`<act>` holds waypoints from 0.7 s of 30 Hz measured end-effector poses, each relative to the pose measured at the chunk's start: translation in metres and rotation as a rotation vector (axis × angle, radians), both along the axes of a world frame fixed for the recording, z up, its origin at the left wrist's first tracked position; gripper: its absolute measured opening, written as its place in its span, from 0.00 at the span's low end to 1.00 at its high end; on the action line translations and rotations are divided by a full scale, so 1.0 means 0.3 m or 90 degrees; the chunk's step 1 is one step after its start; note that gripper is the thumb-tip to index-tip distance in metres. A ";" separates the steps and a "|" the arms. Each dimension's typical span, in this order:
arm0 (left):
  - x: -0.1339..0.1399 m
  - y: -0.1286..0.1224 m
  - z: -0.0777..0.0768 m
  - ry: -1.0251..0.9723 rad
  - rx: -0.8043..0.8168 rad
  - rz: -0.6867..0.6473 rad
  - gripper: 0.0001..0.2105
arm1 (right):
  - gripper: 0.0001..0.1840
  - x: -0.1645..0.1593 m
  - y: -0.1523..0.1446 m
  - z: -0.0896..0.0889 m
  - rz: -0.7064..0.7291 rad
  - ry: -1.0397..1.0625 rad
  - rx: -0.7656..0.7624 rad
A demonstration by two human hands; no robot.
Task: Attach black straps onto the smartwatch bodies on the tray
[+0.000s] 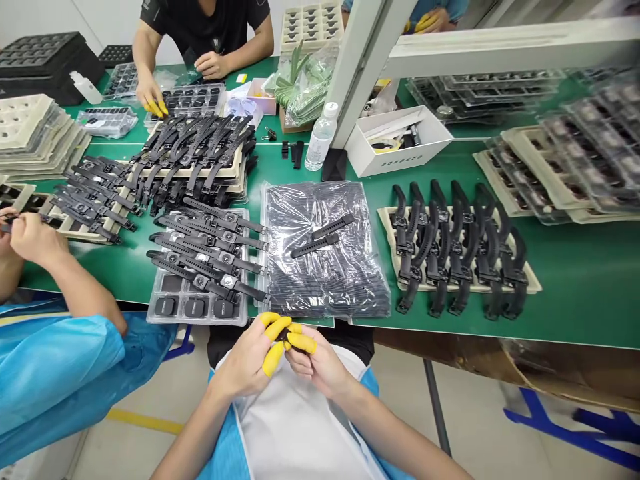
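My left hand (249, 358) and my right hand (323, 365), with yellow finger cots on several fingers, meet above my lap. Between their fingertips they pinch a small black piece (283, 335), mostly hidden by the fingers; it looks like a watch part. Just beyond lies a clear plastic bag of black straps (327, 290), with two loose watch straps (320, 245) on top. To its left, a clear tray (156, 287) carries several strapped black watches (200, 260) and square black pieces (195, 307). On the right, a cream tray (533, 283) holds rows of strapped watches (455, 247).
A water bottle (321, 137) and a white box (400, 157) of tools stand behind the bag. Stacked trays (545, 180) fill the right side. More watches (195, 147) are piled at the back left. Co-workers' hands (37, 237) work at left and across the green table (345, 327).
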State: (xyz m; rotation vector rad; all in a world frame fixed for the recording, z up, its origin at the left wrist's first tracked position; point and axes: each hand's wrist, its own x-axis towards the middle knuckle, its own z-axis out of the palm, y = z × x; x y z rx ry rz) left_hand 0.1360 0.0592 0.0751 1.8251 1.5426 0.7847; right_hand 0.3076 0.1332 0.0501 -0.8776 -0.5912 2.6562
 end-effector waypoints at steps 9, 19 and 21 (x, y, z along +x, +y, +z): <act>-0.003 0.000 0.008 0.281 0.019 -0.077 0.19 | 0.23 -0.002 0.007 -0.011 0.107 -0.086 0.021; -0.035 -0.011 0.011 0.097 -0.014 -0.057 0.21 | 0.22 -0.003 0.010 -0.014 0.122 -0.065 0.036; -0.041 -0.012 0.012 0.063 -0.022 -0.056 0.20 | 0.22 -0.002 0.012 -0.016 0.128 -0.049 0.037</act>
